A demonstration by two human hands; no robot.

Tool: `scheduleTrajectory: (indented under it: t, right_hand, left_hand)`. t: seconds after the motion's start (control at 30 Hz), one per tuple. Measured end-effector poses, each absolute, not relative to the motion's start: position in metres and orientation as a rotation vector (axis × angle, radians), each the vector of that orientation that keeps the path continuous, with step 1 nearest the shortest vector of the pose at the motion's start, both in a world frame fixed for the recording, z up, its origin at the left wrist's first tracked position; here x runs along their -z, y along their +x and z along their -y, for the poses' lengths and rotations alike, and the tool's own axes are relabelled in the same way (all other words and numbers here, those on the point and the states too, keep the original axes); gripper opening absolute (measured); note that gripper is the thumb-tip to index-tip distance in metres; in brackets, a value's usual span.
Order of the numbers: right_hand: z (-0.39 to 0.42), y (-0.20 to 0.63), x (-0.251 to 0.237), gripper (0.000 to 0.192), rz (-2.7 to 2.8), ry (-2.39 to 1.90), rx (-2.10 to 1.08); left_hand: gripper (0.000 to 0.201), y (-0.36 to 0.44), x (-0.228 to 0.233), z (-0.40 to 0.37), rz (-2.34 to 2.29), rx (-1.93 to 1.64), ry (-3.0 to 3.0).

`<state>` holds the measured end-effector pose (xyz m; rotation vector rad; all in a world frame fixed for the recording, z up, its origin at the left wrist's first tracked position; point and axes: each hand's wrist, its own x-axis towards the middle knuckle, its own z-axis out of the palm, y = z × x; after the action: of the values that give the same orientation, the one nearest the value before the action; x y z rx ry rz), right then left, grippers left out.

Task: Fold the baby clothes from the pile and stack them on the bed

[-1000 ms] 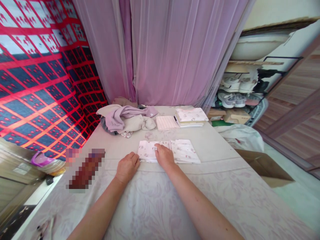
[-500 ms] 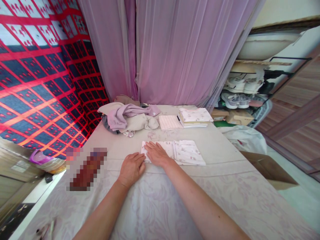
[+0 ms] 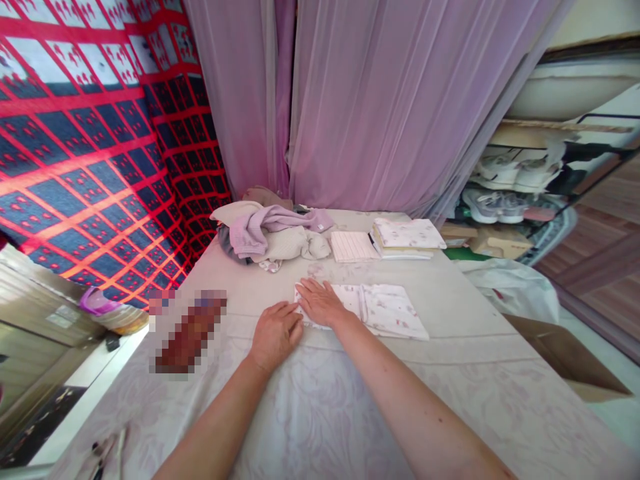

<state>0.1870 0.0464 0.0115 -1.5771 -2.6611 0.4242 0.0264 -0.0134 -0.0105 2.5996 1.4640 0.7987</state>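
A bed (image 3: 320, 413) with a pale floral cover fills most of the view, running back to the mauve curtain (image 3: 370, 107) and flanked on the left by a red-and-navy patterned hanging (image 3: 90, 153). At the far end lies a heap of unfolded clothes (image 3: 273, 237) in lilac and cream, and just right of it a striped folded piece (image 3: 353, 245) beside a small stack of folded printed cloths (image 3: 407, 237). Nearer, in the middle of the bed, lies the folded printed cloth (image 3: 385, 310), white with small pink motifs, flat and stretched sideways. The right hand (image 3: 321, 303) rests palm down on its left end, fingers (image 3: 315, 290) spread and straight, pressing flat rather than gripping; the rest of the cloth extends to the right of them. The left hand (image 3: 275, 331) lies flat on the cover just beside the cloth's left edge, fingers loosely together, their tips at or near that edge, holding nothing.
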Motion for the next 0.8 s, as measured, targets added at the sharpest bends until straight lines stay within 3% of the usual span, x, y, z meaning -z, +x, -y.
scheduleTrajectory:
  t: [0.3,0.6,0.8]
  right_hand:
    - [-0.026,0.193,-0.008,0.054,2.474,-1.674,-0.231]
    - [-0.022,0.206,0.004,0.058,2.43,-1.87,-0.349]
    - [-0.012,0.204,0.001,0.058,2.341,-1.923,-0.252]
  left_hand:
    - [0.018,0.025,0.005,0.014,-1.523,-0.911,2.353]
    - [0.016,0.026,0.002,0.014,-1.519,-0.906,2.307]
    - [0.012,0.024,0.007,0.012,-1.633,-0.934,2.232]
